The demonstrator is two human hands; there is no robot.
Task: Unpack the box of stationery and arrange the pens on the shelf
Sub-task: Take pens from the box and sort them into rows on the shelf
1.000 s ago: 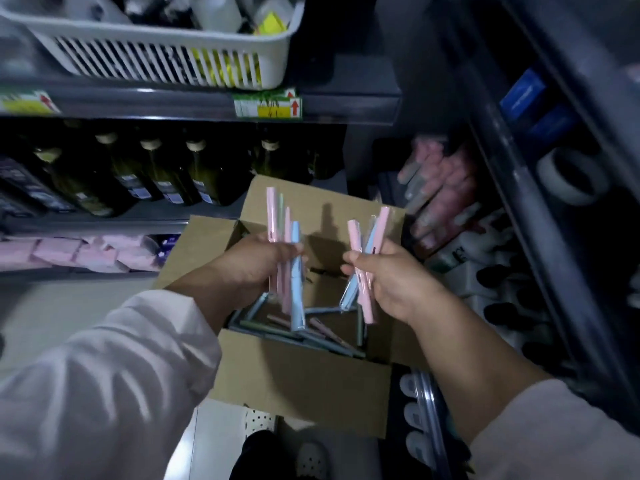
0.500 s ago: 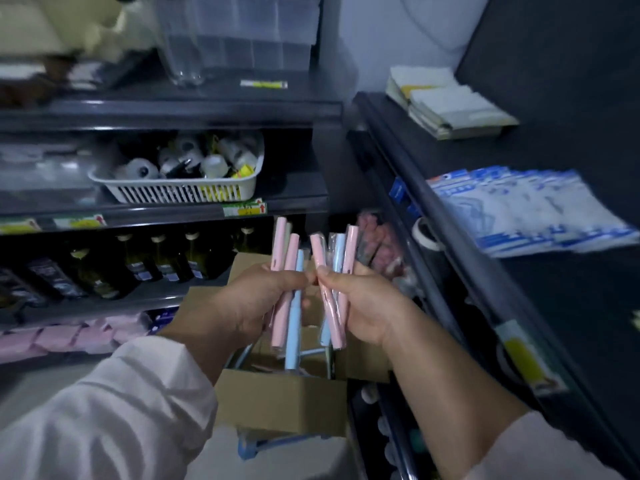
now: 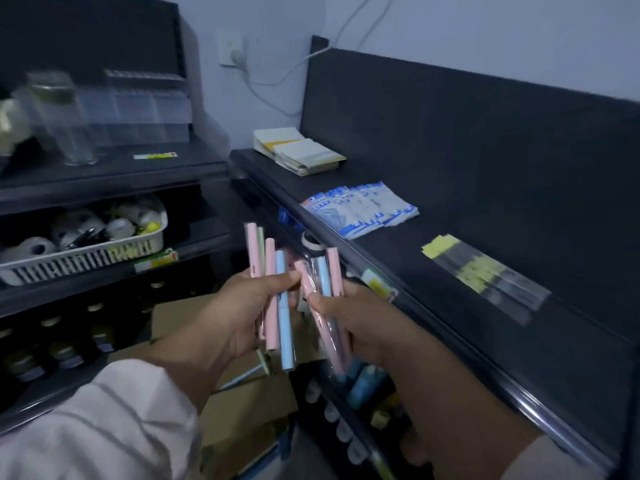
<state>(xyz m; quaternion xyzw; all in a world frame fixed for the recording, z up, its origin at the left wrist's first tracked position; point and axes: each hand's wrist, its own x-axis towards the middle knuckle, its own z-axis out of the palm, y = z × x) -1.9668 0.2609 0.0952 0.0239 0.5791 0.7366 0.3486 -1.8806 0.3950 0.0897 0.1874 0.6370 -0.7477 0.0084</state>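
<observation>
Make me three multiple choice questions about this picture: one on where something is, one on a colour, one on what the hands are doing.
1. Where do the blue-and-white packets lie?
A: hanging from a hook. B: flat on the dark shelf top. C: on the floor.

2. What colours are the pens in the left hand?
A: pink, pale green and blue. B: red and black. C: all yellow.

3. What are the hands doing?
A: both hang idle. B: only the left grips pens. C: each grips a bunch of pens.

Answers:
1 B: they are fanned out on the shelf top, nearer than the paper stack.
2 A: those three colours stand up out of its grip.
3 C: the right hand grips pink and blue pens of its own.
</observation>
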